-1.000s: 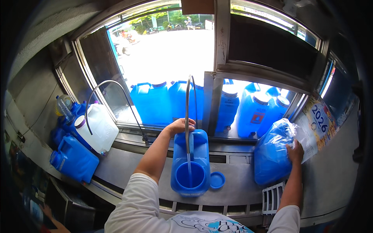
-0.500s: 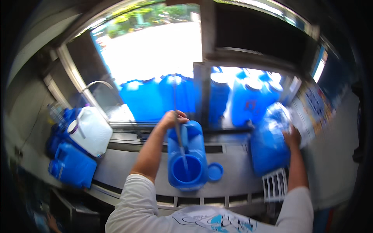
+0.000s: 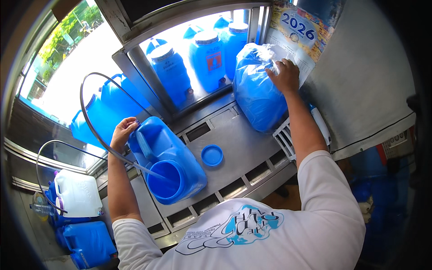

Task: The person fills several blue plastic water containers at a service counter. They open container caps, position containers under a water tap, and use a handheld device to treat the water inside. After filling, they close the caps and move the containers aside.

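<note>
Left hand (image 3: pixel 122 134): closed around the rear top of the open blue water jug (image 3: pixel 167 158).
Jug: on the steel counter (image 3: pixel 245 146), hose (image 3: pixel 96 135) in its mouth.
Right hand (image 3: pixel 284 75): flat, fingers spread, on the plastic-wrapped blue jug (image 3: pixel 257 90).
Blue cap (image 3: pixel 212 155): just beside the open jug.

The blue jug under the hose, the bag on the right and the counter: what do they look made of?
The blue jug looks like moulded plastic, smooth, opaque and slightly glossy. The bag under the right hand seems thin clear plastic film, crinkled and shiny, over something blue. The counter appears to be brushed sheet metal, probably stainless steel: grey with a dull sheen.
</note>
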Available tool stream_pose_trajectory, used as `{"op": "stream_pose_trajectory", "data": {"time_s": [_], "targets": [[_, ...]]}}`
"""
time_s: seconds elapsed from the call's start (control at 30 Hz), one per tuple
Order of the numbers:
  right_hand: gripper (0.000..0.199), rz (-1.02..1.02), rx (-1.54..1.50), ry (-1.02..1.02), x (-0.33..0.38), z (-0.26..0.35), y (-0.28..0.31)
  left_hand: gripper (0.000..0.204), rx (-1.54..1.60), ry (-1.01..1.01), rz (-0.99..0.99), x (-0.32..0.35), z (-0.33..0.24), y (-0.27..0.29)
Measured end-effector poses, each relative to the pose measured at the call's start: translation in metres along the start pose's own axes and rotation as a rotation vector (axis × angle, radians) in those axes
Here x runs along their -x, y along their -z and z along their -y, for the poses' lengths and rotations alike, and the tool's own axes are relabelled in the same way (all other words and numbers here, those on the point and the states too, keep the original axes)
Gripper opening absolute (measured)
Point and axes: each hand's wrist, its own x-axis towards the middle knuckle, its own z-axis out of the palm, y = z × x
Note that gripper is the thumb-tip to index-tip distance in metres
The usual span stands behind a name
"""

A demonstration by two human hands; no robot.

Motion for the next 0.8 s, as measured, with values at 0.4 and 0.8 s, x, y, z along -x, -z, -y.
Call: {"op": "stream_pose_trajectory", "data": {"time_s": [0.4,0.8], "targets": [[0.054,-0.031,-0.084,0.099,-0.011,-0.029,-0.014,0.035,-0.028,0.107,0.010,0.005,-0.006,-0.005],[0.055,0.015,-0.141,0.145,-0.022,-0.050,-0.026,0.036,0.116,0.091,-0.012,0.008,-0.007,-0.010]]}}
